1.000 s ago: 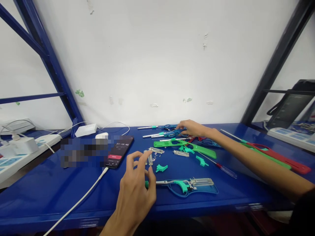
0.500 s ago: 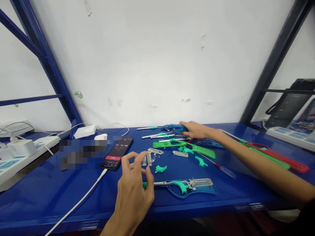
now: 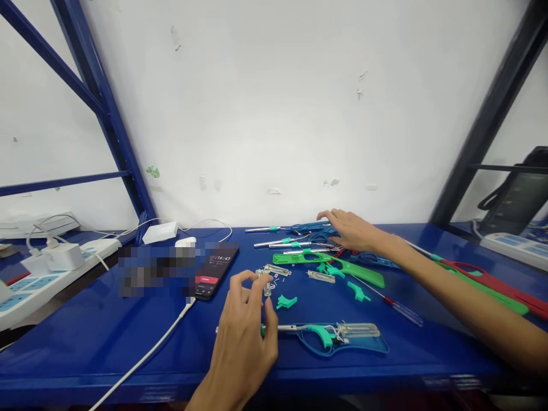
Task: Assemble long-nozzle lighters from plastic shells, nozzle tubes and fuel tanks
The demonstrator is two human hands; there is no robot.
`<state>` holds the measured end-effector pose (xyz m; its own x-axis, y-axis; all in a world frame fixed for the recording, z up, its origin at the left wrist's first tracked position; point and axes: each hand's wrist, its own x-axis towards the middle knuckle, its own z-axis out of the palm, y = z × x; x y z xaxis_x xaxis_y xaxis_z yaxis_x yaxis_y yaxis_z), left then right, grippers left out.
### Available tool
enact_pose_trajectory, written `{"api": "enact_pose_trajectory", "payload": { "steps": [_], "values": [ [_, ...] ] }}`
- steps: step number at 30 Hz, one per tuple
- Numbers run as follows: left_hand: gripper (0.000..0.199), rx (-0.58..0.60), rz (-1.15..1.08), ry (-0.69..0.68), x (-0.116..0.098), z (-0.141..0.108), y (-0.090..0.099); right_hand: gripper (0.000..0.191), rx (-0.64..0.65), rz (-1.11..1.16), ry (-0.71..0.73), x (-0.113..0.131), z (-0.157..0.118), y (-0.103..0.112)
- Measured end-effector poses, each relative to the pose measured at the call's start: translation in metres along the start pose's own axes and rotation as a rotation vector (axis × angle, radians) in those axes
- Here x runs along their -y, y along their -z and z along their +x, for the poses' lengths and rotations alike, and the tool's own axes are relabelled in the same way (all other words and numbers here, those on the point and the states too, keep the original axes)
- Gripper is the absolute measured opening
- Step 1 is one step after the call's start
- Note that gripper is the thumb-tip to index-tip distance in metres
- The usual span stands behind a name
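My left hand hovers at the front of the table, fingers curled but apart, with no object visible in it. It partly hides the metal tube of a blue lighter half, which carries a teal trigger and a clear fuel tank. Small clear tanks lie just beyond its fingertips. At the back, my right hand is over a pile of blue lighter halves with metal tubes, its fingers spread; whether it touches them is unclear. A green lighter shell lies in front of that hand.
Loose teal triggers, a screwdriver and a clear tank are scattered mid-table. Red and green lighter shells lie right, beyond my forearm. A phone with a white cable and a power strip are left.
My right hand has loosened from the blue lighter pieces at the back, and its fingers now show apart. My left hand keeps its curved pose. The view has shifted slightly.
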<state>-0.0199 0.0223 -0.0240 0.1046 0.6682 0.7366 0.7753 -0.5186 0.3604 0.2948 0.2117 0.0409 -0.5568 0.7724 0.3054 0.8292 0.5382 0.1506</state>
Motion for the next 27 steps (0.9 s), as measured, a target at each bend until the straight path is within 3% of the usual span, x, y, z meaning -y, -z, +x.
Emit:
{"api": "enact_pose_trajectory", "payload": {
  "steps": [4,9,13,16,22,27],
  "values": [
    [0.030,0.013,0.014,-0.018,0.002,-0.001,-0.002,0.035,-0.092,-0.131,-0.004,0.011,-0.005,0.004],
    [0.027,0.020,0.016,-0.044,0.001,0.000,0.000,0.039,-0.230,-0.244,0.043,0.038,-0.023,0.026],
    [0.023,0.020,0.008,-0.164,-0.003,0.003,0.003,0.036,-0.304,-0.289,0.107,0.069,-0.042,0.041],
    [0.019,-0.036,-0.004,-0.259,-0.006,0.006,0.005,0.033,-0.342,-0.300,0.156,0.093,-0.054,0.042],
    [0.024,-0.180,-0.040,-0.305,-0.006,0.005,0.006,0.034,-0.373,-0.296,0.219,0.137,-0.063,0.042],
    [0.026,-0.300,-0.025,-0.402,-0.003,0.005,0.010,0.041,-0.353,-0.193,0.239,0.146,-0.072,0.044]
  ]
}}
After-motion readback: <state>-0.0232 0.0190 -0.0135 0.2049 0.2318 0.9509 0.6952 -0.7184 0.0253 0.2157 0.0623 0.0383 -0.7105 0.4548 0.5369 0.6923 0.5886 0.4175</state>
